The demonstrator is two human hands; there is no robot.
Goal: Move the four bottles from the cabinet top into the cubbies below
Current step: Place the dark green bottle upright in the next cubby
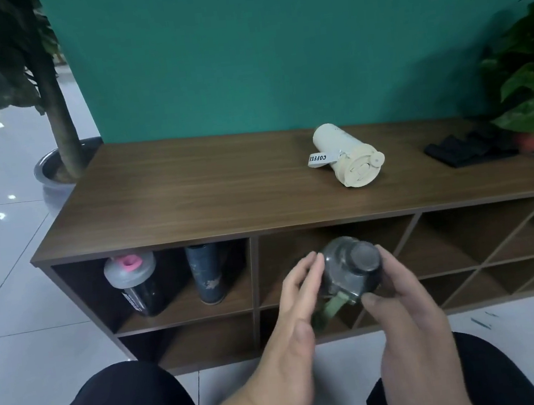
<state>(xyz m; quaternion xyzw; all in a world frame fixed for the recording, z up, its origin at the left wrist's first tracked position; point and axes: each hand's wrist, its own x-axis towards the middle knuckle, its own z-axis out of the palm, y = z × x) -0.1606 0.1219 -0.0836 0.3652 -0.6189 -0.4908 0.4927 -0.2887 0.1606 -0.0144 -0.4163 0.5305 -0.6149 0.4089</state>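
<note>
Dark translucent bottle (349, 267) with olive strap at middle upper cubby (329, 238).
Right hand (404, 313) clasps it; left hand (292, 319) flat, fingers spread, touching its side.

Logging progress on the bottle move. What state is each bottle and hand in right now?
Cream bottle: lying on its side on the cabinet top.
Shaker bottle: upright, upper-left cubby.
Dark blue bottle: upright, same cubby.
Dark green bottle: held at the middle cubby.
Left hand: open against it.
Right hand: gripping it.

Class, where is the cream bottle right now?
The cream bottle lies on its side on the cabinet top, right of centre, left of the black cloth.
</note>
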